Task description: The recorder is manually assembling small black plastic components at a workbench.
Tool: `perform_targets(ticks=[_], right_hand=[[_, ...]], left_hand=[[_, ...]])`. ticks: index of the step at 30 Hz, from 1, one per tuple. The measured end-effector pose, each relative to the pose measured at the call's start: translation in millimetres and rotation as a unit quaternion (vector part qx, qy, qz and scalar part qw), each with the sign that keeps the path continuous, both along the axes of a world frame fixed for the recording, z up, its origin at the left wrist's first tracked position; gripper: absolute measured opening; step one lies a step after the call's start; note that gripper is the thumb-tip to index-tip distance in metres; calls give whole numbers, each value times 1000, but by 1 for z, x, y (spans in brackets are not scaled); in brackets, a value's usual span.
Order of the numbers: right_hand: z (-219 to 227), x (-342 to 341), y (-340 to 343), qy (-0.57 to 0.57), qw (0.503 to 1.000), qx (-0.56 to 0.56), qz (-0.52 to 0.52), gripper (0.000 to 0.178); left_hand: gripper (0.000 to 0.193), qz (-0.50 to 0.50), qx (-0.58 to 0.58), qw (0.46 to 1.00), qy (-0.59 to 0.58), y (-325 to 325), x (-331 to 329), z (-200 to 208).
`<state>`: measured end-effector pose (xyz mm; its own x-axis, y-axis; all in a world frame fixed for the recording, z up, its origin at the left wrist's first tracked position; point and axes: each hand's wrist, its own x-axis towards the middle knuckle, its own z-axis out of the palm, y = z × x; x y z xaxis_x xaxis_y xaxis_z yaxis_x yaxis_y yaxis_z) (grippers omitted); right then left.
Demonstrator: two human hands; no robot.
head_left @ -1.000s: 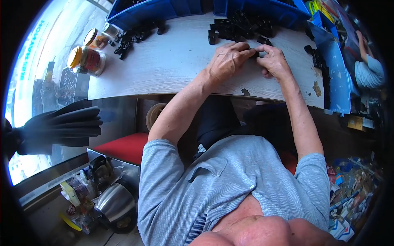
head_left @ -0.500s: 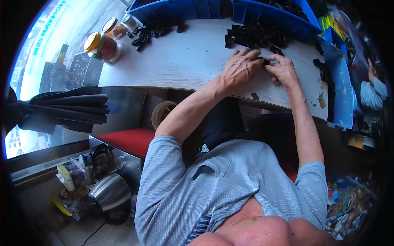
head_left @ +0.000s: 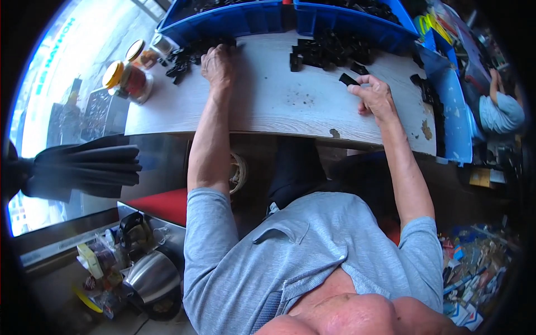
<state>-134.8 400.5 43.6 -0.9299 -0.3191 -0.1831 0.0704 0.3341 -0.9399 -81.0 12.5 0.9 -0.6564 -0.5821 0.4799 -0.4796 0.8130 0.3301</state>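
My right hand is closed above the right part of the table, pinching a small black rectangular plastic part between thumb and forefinger. At the upper left, my left hand reaches to a loose pile of small black parts. Its fingers are bent together at the pile's right end, and whatever they hold is hidden behind them. A second, larger heap of black plastic parts lies just beyond my right hand, with one loose black piece at its near edge.
Two blue bins line the far edge of the white table. Lidded jars stand at the left edge. A light-blue tray with black parts borders the right side. A co-worker's arm shows farther right.
My left hand has left my right hand and moved left and away to the left pile. My right hand stays near its place, the black part now plainly showing in its pinch.
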Motion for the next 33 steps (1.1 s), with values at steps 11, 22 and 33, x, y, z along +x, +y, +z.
perform_targets(ticks=[11,22,33], right_hand=[[-4,-55,98,-48,967,-85,-236,34],[1,-45,59,-17,982,-19,-186,50],[4,-45,-5,73,976,204,-35,44]], left_hand=[[21,-184,-40,981,46,54,35,5],[31,-217,-79,968,100,83,51,9],[34,-425,36,900,88,184,51,12]])
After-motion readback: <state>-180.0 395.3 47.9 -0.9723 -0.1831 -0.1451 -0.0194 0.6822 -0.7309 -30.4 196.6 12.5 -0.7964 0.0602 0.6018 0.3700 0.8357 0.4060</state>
